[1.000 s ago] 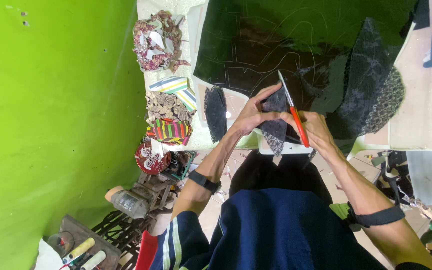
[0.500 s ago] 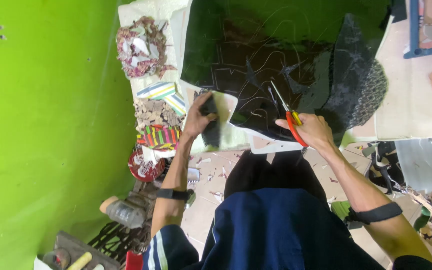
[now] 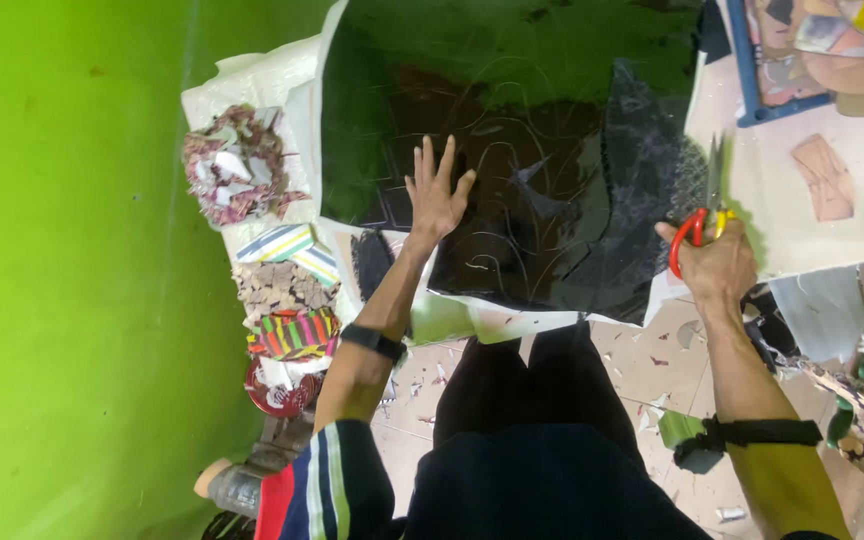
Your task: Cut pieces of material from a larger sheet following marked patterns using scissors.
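While the left hand [image 3: 436,196] presses spread fingers flat on the black sheet [image 3: 512,180], right hand [image 3: 717,262] fingers grip the red-handled scissors [image 3: 702,215]; I'd hold it taut.

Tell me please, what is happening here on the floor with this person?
A person sits over a large black sheet with faint outlines drawn on it. The left hand lies flat on the sheet with fingers spread. The right hand holds red-handled scissors at the sheet's right edge, blades pointing away. Beside the left arm lie a pile of fabric scraps and a row of small stacks of patterned pieces.
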